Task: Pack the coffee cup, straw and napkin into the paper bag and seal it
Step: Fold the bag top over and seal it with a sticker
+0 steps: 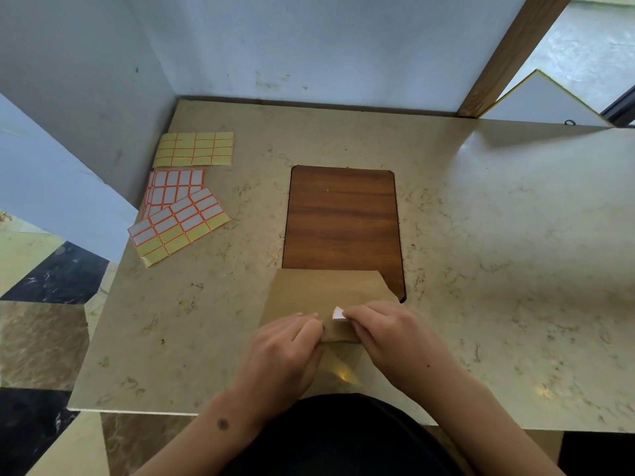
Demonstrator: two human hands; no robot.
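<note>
We are at the sealing step. The paper bag (326,290) lies flat at the bench's (481,235) near edge, partly over a wooden inset panel (343,218). Our left hand (292,341) pinches the folded flap; our right hand (385,328) grips a white sticker label (338,314) against it. Next, we judge, the label needs pressing down flat across the fold. Spare label sheets (178,221) lie well left.

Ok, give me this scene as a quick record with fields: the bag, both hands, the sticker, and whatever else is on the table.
bag: brown paper bag lying flat, partly over a wooden inset panel
left hand: pressing the bag's near edge
right hand: fingers on a white label sticker on the bag
sticker: one corner showing, rest hidden
other items: three label sheets at far left
surface: marble table
</note>
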